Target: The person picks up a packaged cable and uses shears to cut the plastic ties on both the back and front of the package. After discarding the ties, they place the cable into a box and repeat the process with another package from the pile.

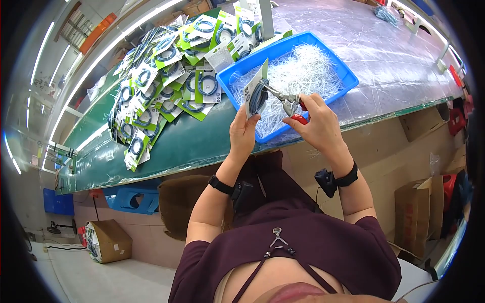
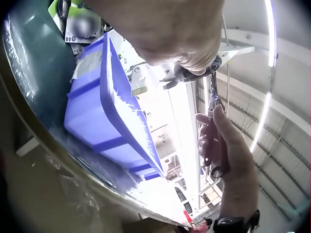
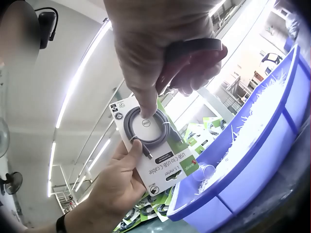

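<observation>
Thumb and fingers of my left hand point(image 1: 243, 132) pinch the lower end of a carded USB-C cable point(image 3: 171, 160), its dark coil bound with white ties on a white and green card. My right hand point(image 1: 322, 123) grips red-handled pliers point(image 1: 290, 106). Their metal nose reaches left to the top of the coil in the head view. In the right wrist view, a right-hand finger overlaps the coil's upper part, and the pliers' tips are hidden. Both hands work over the near left part of a blue bin point(image 1: 350, 81) that holds many thin white strips point(image 1: 308, 63).
A large heap of similar carded cables point(image 1: 169, 83) covers the green tabletop point(image 1: 194, 141) left of the bin. A metal post point(image 1: 265, 19) rises behind the bin. Cardboard boxes point(image 1: 415, 214) stand below the table on the right. A clear plastic bundle point(image 1: 386, 15) lies far right.
</observation>
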Demonstrator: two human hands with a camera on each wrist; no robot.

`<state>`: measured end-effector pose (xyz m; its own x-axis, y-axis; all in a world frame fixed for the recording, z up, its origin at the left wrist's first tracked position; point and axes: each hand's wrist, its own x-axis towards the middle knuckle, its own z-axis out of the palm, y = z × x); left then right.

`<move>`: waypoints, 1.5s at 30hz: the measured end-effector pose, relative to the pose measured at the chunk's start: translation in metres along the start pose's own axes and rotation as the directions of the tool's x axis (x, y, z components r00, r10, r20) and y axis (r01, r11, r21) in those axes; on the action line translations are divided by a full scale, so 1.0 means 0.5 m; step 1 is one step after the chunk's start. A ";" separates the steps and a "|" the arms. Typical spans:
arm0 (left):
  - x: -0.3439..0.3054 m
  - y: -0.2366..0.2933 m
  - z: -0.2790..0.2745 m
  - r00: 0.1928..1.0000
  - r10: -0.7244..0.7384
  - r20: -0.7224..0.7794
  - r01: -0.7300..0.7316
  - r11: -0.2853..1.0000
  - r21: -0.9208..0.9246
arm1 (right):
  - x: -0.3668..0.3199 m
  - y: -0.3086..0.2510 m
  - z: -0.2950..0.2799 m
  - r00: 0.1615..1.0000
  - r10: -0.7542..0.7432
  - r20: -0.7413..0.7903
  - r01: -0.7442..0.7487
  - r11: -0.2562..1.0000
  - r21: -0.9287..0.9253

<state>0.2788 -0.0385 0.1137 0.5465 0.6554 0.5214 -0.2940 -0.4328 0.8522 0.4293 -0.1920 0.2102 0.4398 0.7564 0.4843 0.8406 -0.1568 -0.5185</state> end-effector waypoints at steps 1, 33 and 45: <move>0.005 0.002 -0.002 0.999 0.045 -0.003 -0.044 0.996 0.082 | 0.001 0.000 -0.002 1.000 -0.006 0.000 0.006 1.000 -0.007; -0.121 0.162 -0.189 0.980 -0.176 -0.094 0.194 0.950 0.245 | 0.145 0.052 0.113 0.941 0.283 0.186 -0.323 0.586 0.743; -0.531 0.027 -0.566 0.713 -0.231 -0.662 0.665 0.522 0.535 | 0.136 0.203 0.106 0.996 0.015 -0.090 -0.018 0.999 -0.030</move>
<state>-0.0923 -0.0432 -0.0008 -0.0611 0.9771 0.2040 0.6293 -0.1209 0.7677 0.5278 -0.1227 0.1533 0.4791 0.6934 0.5382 0.8418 -0.1892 -0.5056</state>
